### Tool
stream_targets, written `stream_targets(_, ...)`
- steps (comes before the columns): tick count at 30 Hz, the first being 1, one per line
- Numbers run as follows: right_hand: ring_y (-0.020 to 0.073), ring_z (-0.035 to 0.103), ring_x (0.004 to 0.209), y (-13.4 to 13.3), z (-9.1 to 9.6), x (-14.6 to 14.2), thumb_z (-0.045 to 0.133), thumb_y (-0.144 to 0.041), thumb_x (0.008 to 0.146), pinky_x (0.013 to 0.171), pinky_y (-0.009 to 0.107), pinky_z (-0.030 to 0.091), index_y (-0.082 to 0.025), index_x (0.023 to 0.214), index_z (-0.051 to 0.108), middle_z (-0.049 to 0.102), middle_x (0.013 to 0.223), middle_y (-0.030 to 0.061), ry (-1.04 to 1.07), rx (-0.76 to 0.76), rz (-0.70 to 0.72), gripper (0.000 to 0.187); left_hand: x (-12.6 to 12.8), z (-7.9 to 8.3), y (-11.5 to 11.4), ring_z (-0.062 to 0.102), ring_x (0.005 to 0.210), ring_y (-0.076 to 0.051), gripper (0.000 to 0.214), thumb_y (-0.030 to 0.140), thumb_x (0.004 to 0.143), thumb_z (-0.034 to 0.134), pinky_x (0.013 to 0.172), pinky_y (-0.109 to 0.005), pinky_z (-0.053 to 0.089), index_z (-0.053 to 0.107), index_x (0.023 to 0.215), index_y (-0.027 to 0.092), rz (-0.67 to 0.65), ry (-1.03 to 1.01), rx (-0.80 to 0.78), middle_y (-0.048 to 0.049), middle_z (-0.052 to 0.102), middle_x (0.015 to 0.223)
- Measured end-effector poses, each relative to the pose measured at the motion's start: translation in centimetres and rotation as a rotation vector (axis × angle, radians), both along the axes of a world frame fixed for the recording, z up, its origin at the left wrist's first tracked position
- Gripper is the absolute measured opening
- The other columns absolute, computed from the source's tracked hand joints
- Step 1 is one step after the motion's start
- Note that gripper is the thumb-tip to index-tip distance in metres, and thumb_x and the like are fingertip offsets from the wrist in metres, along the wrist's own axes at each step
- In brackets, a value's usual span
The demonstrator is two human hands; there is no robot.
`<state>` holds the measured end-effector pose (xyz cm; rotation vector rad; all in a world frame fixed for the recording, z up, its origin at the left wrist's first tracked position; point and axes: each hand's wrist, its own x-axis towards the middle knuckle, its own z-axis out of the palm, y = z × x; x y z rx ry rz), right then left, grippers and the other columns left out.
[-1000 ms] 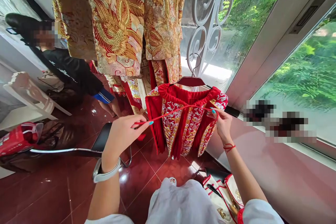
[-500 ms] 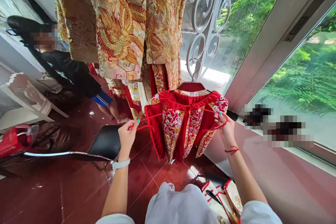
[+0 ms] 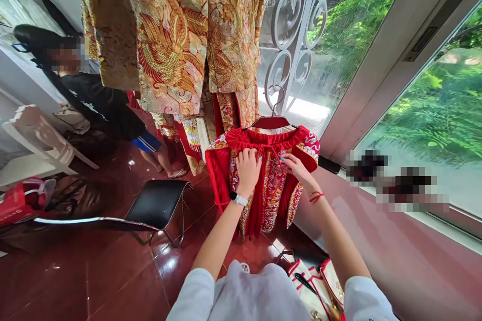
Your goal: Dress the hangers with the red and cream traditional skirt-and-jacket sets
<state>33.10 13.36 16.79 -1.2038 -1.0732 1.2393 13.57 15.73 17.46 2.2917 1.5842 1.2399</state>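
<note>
Step (my judgement): pull both ends of the cord [image 3: 271,150] evenly, knot centred, no tug against the hanger [image 3: 271,122].
Left hand [image 3: 247,165]: fingers curled closed on the cord at the waistband.
Right hand [image 3: 295,166]: fingers pinched narrow on the cord, just beside the knot.
Skirt [image 3: 271,200]: red, gathered waist, gold-and-white embroidered panels.
Place: on the hanger by the window, below the gold robes [image 3: 169,35].
</note>
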Motion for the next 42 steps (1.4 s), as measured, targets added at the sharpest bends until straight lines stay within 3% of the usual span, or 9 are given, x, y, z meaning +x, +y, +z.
stream_targets(5, 0.0136, 0.05, 0.061, 1.3, 0.3, -2.3, 0.064, -0.056, 0.08, 0.06, 0.028, 0.04, -0.019, 0.08, 0.064, 0.059, 0.068, -0.0006, -0.353, 0.31, -0.11, 0.037, 1.8, 0.4, 0.7, 0.057, 0.073, -0.016, 0.01, 0.014, 0.094, 0.049, 0.07, -0.029, 0.047, 0.051, 0.087, 0.021, -0.19, -0.507, -0.336, -0.0017, 0.057, 0.081)
stream_targets(9, 0.0153, 0.05, 0.061, 0.3, 1.7, -1.1, 0.056, -0.056, 0.086, 0.06, 0.029, 0.039, -0.018, 0.071, 0.066, 0.061, 0.066, 0.0016, -0.528, 0.393, -0.187, 0.041, 0.6, 1.8, 0.8, 0.023, 0.042, -0.006, 0.03, 0.033, 0.093, 0.056, 0.043, -0.018, 0.021, 0.044, 0.069, 0.02, -0.493, -1.004, -0.841, 0.0103, 0.027, 0.054)
stream_targets(12, 0.0184, 0.058, 0.066, -0.9, 3.1, 0.6, 0.06, -0.052, 0.086, 0.064, 0.03, 0.044, -0.019, 0.076, 0.071, 0.069, 0.072, 0.0044, -0.609, 0.449, -0.269, 0.036, -1.7, 3.0, 0.9, 0.016, 0.04, -0.003, 0.041, 0.039, 0.084, 0.069, 0.04, -0.016, 0.014, 0.041, 0.061, 0.019, -0.543, -1.215, -0.87, 0.0126, 0.02, 0.051)
stream_targets(17, 0.0199, 0.062, 0.072, -2.3, 4.0, 2.0, 0.061, -0.044, 0.086, 0.066, 0.031, 0.047, -0.019, 0.087, 0.072, 0.074, 0.086, 0.0067, -0.602, 0.492, -0.369, 0.028, -4.4, 4.0, 0.7, 0.019, 0.039, -0.001, 0.039, 0.033, 0.08, 0.073, 0.038, -0.015, 0.015, 0.044, 0.058, 0.018, -0.54, -1.273, -0.84, 0.0119, 0.023, 0.05)
stream_targets(24, 0.0165, 0.057, 0.065, -3.5, 4.1, 2.4, 0.054, -0.028, 0.085, 0.065, 0.029, 0.043, -0.021, 0.091, 0.076, 0.069, 0.079, 0.0038, -0.988, 0.438, -0.07, 0.024, -4.1, 4.9, 0.9, 0.016, 0.042, -0.003, 0.01, 0.017, 0.081, 0.057, 0.039, -0.017, 0.015, 0.065, 0.079, 0.013, -0.727, -1.294, -0.893, 0.0084, 0.033, 0.058)
stream_targets(27, 0.0195, 0.058, 0.069, -2.4, 4.4, 0.7, 0.057, -0.031, 0.085, 0.065, 0.032, 0.042, -0.02, 0.091, 0.077, 0.068, 0.083, 0.0067, -1.072, 0.452, -0.458, 0.024, -3.8, 4.8, 0.9, 0.015, 0.045, -0.002, 0.023, 0.014, 0.079, 0.061, 0.041, -0.018, 0.014, 0.072, 0.1, 0.014, -0.794, -1.145, -0.847, 0.006, 0.043, 0.067)
stream_targets(30, 0.0221, 0.059, 0.074, -0.4, 5.0, -2.2, 0.057, -0.036, 0.088, 0.068, 0.033, 0.044, -0.02, 0.082, 0.075, 0.068, 0.08, 0.0085, -0.828, 0.552, -0.754, 0.025, -3.3, 4.5, 0.7, 0.015, 0.047, -0.004, 0.035, 0.021, 0.085, 0.065, 0.043, -0.019, 0.016, 0.072, 0.119, 0.018, -0.794, -0.992, -0.79, 0.0078, 0.034, 0.064)
stream_targets(37, 0.0202, 0.059, 0.073, 2.1, 7.7, -4.8, 0.067, -0.059, 0.081, 0.069, 0.033, 0.047, -0.02, 0.073, 0.076, 0.07, 0.077, 0.0063, -0.453, 0.575, 0.129, 0.041, -2.3, 5.2, 2.0, 0.048, 0.072, -0.011, 0.029, 0.022, 0.091, 0.062, 0.063, -0.02, 0.043, 0.075, 0.117, 0.022, -0.669, -0.556, -0.404, -0.0002, 0.045, 0.087)
stream_targets(42, 0.0203, 0.059, 0.077, 1.6, 8.5, -4.1, 0.068, -0.061, 0.08, 0.075, 0.033, 0.048, -0.018, 0.076, 0.077, 0.071, 0.08, 0.006, -0.445, 0.558, 0.262, 0.044, -2.6, 5.1, 2.9, 0.052, 0.095, -0.014, 0.032, 0.02, 0.096, 0.054, 0.096, -0.026, 0.046, 0.072, 0.123, 0.023, -0.666, -0.284, -0.272, -0.002, 0.043, 0.097)
